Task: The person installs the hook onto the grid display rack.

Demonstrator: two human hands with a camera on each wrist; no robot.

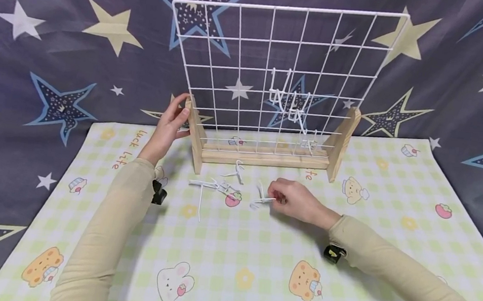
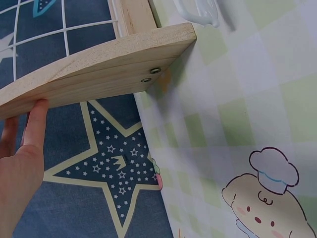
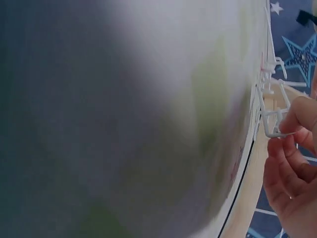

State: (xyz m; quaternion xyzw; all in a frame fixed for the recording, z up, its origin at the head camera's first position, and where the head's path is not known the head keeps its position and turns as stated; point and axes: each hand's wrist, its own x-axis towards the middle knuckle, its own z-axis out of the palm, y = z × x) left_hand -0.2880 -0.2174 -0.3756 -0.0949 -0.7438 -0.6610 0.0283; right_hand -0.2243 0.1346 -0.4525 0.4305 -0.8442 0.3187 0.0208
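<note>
A white wire grid rack (image 1: pixel 267 69) stands upright in a wooden base. My left hand (image 1: pixel 168 123) holds the upper part of its left wooden side post (image 1: pixel 195 135); in the left wrist view, my thumb (image 2: pixel 37 124) lies against the post's outer face. Low over the table in front of the rack, my right hand (image 1: pixel 296 200) pinches a white wire hook (image 1: pixel 264 200) between thumb and fingers. The right wrist view shows the hook (image 3: pixel 270 116) at the fingertips. Left of it lie several tangled white hooks (image 1: pixel 215 186) and a separate hook (image 1: pixel 237 171).
Several white hooks (image 1: pixel 293 104) hang on the grid's right half, the lowest just above the wooden crossbar (image 1: pixel 263 160). The right side post (image 1: pixel 340 144) stands opposite. A checked tablecloth (image 1: pixel 230 248) covers the table, and a star-patterned curtain (image 1: pixel 69 56) hangs behind.
</note>
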